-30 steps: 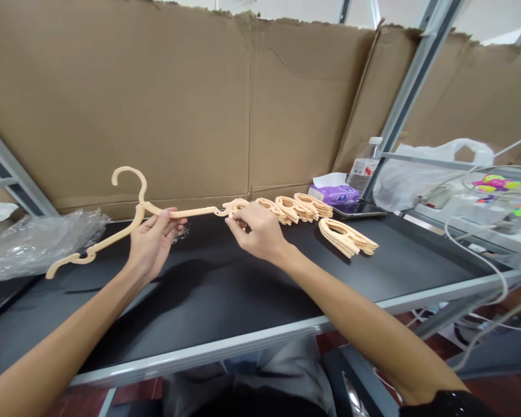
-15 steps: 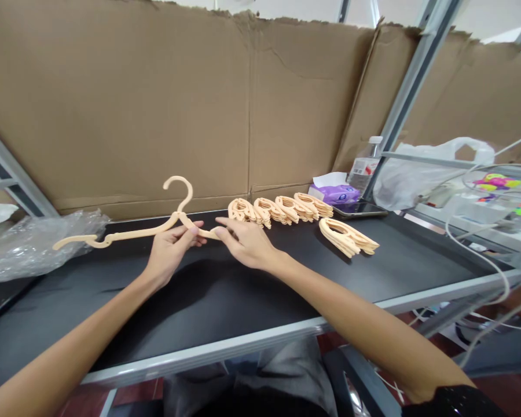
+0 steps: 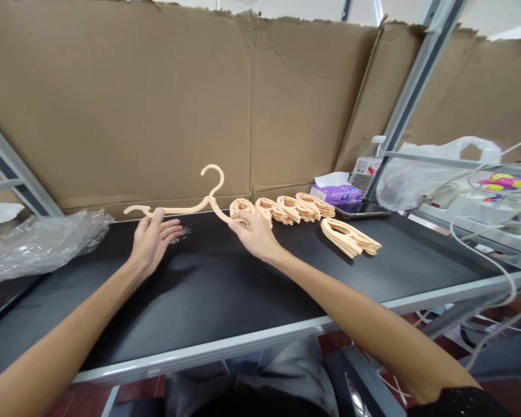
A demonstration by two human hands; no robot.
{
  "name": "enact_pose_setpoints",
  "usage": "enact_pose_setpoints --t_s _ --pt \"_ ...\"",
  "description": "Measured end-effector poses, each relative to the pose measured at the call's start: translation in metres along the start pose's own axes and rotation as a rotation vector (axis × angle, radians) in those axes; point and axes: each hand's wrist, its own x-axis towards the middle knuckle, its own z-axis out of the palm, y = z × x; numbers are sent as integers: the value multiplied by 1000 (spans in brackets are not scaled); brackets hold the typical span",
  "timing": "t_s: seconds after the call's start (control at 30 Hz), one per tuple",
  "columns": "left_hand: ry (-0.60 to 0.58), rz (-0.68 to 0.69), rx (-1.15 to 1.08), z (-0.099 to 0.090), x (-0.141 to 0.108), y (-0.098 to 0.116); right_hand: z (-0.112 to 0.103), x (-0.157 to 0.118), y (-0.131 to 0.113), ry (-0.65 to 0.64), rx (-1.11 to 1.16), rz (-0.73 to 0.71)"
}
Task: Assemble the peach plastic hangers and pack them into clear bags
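A beige folding clothes hanger (image 3: pixel 184 209) is raised over the black tabletop (image 3: pixel 191 295), its arms unfolded and its hook pointing up. My right hand (image 3: pixel 256 234) grips the hanger's right arm between thumb and fingers, hiding that end. By the left arm of the hanger is my left hand (image 3: pixel 150 240), its thumb against the arm and its fingers stretched out to the right. Just behind my right hand, several stacks of folded beige hangers (image 3: pixel 289 209) stand in a row. Another folded stack (image 3: pixel 349 237) lies nearer, to the right.
Crumpled clear plastic wrap (image 3: pixel 47 243) lies at the left. At the back right are a purple tissue pack (image 3: pixel 337 194), a dark flat phone-like device (image 3: pixel 362 209) and a plastic bottle (image 3: pixel 368 165). A cardboard wall (image 3: pixel 156 110) closes off the back. White cables (image 3: pixel 490 266) hang at the right.
The hanger has shifted right and slightly up. My left hand has slid outward along its left arm and its fingers have opened out; my right hand now pinches the right arm.
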Motion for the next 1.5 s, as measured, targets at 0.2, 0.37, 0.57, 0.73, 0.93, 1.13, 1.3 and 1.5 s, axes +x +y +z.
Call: enact_pose_setpoints --t_s 0.2,0.37,0.57,0.73,0.93,1.13,1.3,1.5 --pt "53 149 173 -18 12 -3 6 -4 0 -76 -93 9" --pt "-202 338 600 -11 1 -10 4 -3 2 -45 -64 19" --pt "20 266 277 -15 14 -13 5 2 5 11 97 63" --pt "-84 112 266 -7 3 -14 9 1 6 -89 202 88" --pt "-119 51 216 8 -14 -7 12 -6 1 -430 99 87" --pt "-146 28 302 4 -12 -6 10 -7 -2 -342 69 153" --pt "-200 29 438 6 -14 -7 8 -7 -3 -381 3 118" --pt "-229 85 676 3 -13 -13 9 -10 -5 -461 -165 11"
